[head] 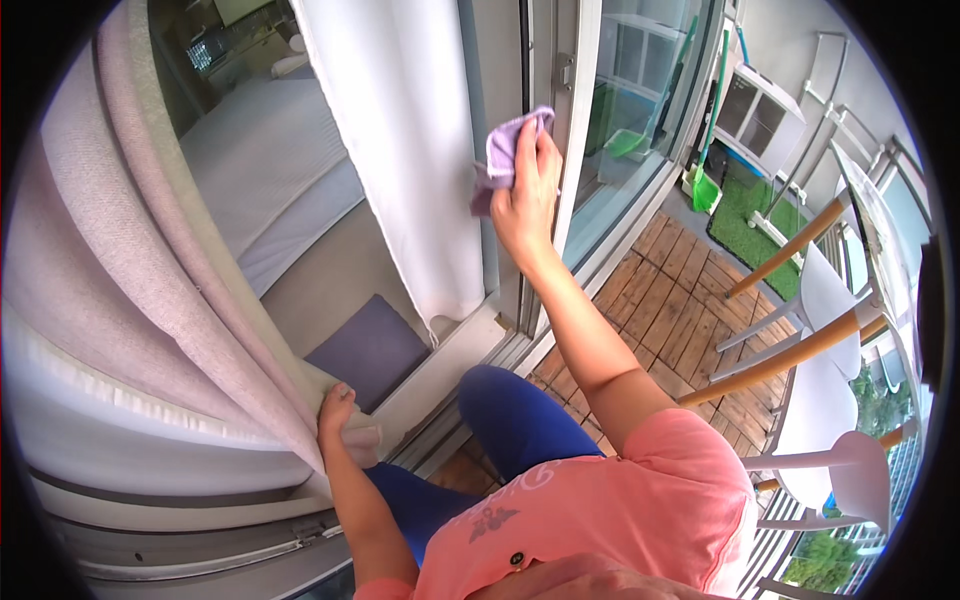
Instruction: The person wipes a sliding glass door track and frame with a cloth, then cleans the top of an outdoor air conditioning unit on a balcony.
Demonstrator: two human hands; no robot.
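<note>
My right hand (529, 202) grips a purple cloth (510, 150) with pale edging. The cloth lies against the upright frame of a sliding glass door (502, 67), between a white curtain (412, 135) and the glass panel (637, 135). Lower left, my left hand (337, 409) is closed on the edge of a thick beige-pink curtain (187, 262), whose folds fill the left side. Part of that hand's fingers is hidden by the cloth folds. Below my hands, my knees are near the door track (427, 435).
Inside are a bed (262, 150) and a grey mat (371, 352). On the balcony are wooden deck tiles (675, 300), white chairs (817, 405), a glass-topped table with wooden legs (787, 356), a green broom (705, 191) with a dustpan, artificial turf (750, 232) and an outdoor air-conditioning unit (757, 112).
</note>
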